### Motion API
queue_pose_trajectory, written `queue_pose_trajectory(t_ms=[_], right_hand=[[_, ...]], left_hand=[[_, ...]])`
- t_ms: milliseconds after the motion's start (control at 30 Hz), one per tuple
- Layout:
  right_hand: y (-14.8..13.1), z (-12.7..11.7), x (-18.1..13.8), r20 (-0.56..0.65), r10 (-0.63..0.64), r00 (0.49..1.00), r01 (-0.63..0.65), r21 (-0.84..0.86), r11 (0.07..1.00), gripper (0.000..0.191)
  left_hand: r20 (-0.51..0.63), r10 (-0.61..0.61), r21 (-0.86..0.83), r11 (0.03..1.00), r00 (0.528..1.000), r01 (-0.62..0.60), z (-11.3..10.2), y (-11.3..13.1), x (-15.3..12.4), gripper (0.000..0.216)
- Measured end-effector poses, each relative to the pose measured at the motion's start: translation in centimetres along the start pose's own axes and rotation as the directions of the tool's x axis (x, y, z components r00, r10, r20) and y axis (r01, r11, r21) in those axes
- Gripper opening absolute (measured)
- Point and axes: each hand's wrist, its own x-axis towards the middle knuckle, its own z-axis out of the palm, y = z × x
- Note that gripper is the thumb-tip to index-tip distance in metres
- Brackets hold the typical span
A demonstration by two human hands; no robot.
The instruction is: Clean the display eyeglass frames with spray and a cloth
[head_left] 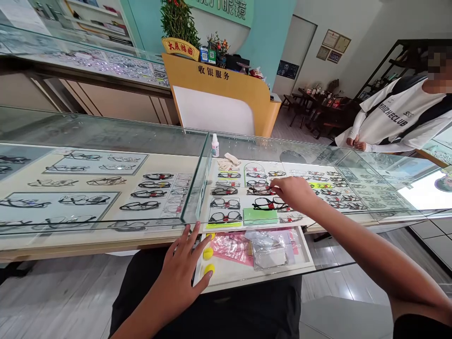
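Observation:
My right hand reaches over the display case, thumb and fingertips pinched at one end of a dark-framed pair of eyeglasses. Just in front lies another black pair of eyeglasses with a red tag, partly under the hand. My left hand has its fingers spread at the case's front edge, beside the left side of a pulled-out drawer. Yellow round pieces lie near its thumb and fingers. Rows of glasses, such as the pair at the front left, surround a green card.
Clear plastic packets lie in the drawer. An upright glass pane divides the case. Behind the glasses stand a white spray bottle and a crumpled cloth. Across the counter, at right, is a person with hands together.

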Motion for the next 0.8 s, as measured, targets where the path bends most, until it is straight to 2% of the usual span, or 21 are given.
queue_pose_trajectory(t_ms=[100, 233, 500, 600, 667, 733, 800], right_hand=[[1.1, 2.2, 3.2, 0.037, 0.023, 0.999, -0.020, -0.065, 0.998, 0.036], [1.6, 4.4, 5.0, 0.061, 0.047, 0.997, -0.043, -0.075, 0.996, 0.036], [1.9, 5.1, 5.6, 0.072, 0.071, 0.995, -0.065, -0.078, 0.995, 0.035], [1.2, 4.1, 4.5, 0.056, 0.070, 0.996, -0.066, -0.075, 0.995, 0.036], [-0.3, 3.0, 2.8, 0.029, 0.021, 0.999, -0.020, -0.050, 0.999, 0.037], [-2.7, 2.4, 0.3, 0.050, -0.100, 0.994, 0.100, -0.004, 0.995, 0.037], [-5.6, 2.9, -2.0, 0.184, -0.263, 0.947, 0.257, 0.058, 0.965, 0.033]], left_hand=[[-0.002, 0.003, 0.012, 1.000, 1.000, -0.003, 0.1, -0.1, -0.1, 0.070], [0.006, 0.001, 0.015, 1.000, 1.000, -0.001, 0.2, -0.2, -0.2, 0.072], [0.029, -0.004, 0.039, 0.999, 1.000, 0.003, 0.1, -0.2, -0.2, 0.073], [0.028, -0.009, 0.035, 0.999, 1.000, 0.008, 0.2, -0.2, -0.2, 0.075], [0.034, -0.020, 0.024, 1.000, 0.999, 0.020, 0.2, -0.1, -0.3, 0.075], [0.046, -0.031, 0.011, 0.999, 0.998, 0.031, 0.2, -0.1, -0.3, 0.075], [0.053, -0.041, -0.001, 0.999, 0.998, 0.042, 0.0, -0.1, -0.2, 0.074]])
